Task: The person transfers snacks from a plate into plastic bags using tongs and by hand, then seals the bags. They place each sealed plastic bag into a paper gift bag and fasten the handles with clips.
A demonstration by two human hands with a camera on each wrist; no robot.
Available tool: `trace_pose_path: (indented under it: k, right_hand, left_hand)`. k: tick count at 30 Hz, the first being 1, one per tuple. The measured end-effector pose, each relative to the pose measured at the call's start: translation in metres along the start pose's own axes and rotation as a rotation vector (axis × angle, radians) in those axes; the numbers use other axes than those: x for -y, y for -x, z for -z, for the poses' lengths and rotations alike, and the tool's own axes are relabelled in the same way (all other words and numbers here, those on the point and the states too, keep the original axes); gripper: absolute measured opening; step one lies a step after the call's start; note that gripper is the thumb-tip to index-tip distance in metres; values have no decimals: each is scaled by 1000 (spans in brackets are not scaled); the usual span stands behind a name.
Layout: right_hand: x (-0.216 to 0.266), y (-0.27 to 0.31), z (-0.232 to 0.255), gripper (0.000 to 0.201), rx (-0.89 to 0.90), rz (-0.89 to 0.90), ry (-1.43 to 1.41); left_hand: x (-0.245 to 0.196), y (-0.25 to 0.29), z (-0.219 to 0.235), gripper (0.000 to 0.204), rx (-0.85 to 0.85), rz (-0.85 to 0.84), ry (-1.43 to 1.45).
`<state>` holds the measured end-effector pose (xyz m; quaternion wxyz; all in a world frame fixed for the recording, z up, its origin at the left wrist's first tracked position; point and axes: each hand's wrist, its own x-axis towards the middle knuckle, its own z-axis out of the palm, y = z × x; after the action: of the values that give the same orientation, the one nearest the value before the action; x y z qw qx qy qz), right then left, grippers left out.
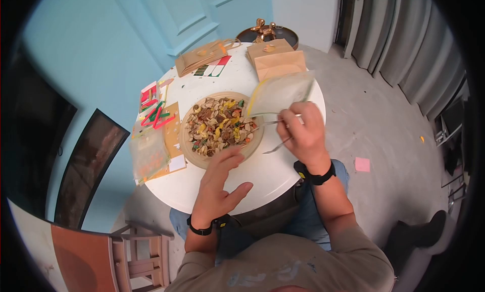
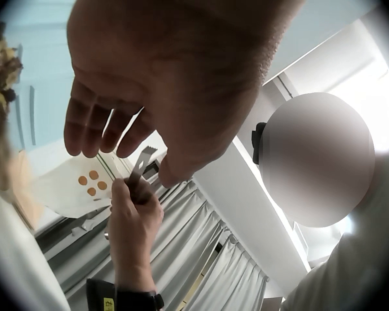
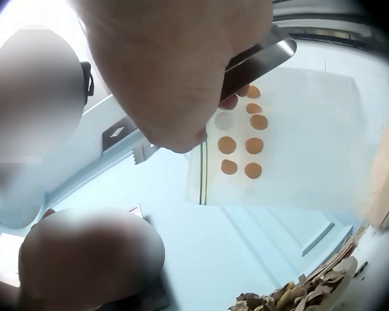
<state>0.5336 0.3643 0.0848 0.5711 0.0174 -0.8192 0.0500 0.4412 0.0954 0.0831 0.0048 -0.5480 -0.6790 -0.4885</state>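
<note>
Grips silver metal tongs with toothed ends [image 3: 259, 65] in the curled fingers of the right hand [image 1: 305, 133], with the two ends spread apart and aimed toward the dish. Seems to pinch, in that same hand, the zip edge of a flat translucent plastic bag with orange dots [image 1: 283, 92], though too hidden by the knuckles to be sure. Holds the bag out just right of the dish, toward the far side. Holds the left hand [image 1: 218, 183] empty over the near rim, with fingers extended and thumb well apart.

Just past those fingertips, shows a round beige dish [image 1: 192, 158] heaped with a brown, cream and yellow dried petal mix [image 1: 220, 125]. Farther out on the round white table [image 1: 270, 181], shows two stacks of brown paper bags, left [image 1: 201, 58] and right [image 1: 280, 67], and bright pink and green strips [image 1: 157, 116] at the left edge.

Looks like the step of readying the bag beside the dish. Calls next, most likely, for bringing the free left hand to the zip edge, parting it, and keeping the tongs clear of the plastic
</note>
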Motion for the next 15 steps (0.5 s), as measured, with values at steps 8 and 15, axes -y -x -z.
trace_pose_path:
  k: [8,15]
  right_hand:
    - [33,6,-20,37,110,-132,-119]
    - [49,7,-19,29,226,-154,-202]
  left_hand:
    - [20,-4,-55,59,49,222,289]
    - [40,-3,-87,48,-126,362,986]
